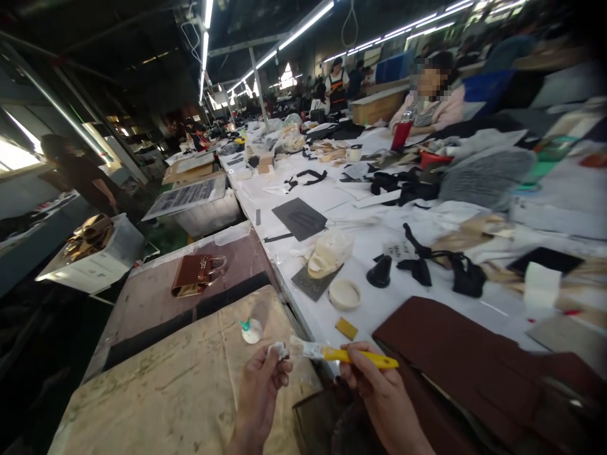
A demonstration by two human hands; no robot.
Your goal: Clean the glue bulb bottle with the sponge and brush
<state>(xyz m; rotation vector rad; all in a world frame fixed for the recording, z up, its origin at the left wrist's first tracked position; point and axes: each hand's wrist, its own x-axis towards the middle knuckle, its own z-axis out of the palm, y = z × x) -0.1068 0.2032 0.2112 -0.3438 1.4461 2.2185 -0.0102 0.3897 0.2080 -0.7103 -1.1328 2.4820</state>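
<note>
My right hand (374, 385) is closed around the yellow handle of a small brush (341, 354), held level with its pale bristles pointing left. My left hand (260, 385) pinches a small white scrap (277, 349) against the bristle tip. Both hands hover over the near edge of a stained work board (180, 385). A small white glue bottle with a green cap (251, 329) lies on that board just above my left hand. Dark brown leather pieces (455, 354) lie to the right of my right hand.
A long white table (332, 202) carries black straps, a dark grey sheet, a round white lid (344, 294), a black cone (380, 272) and a white tape roll (540, 284). A brown handbag (196, 275) lies on a side board. Other people sit further along.
</note>
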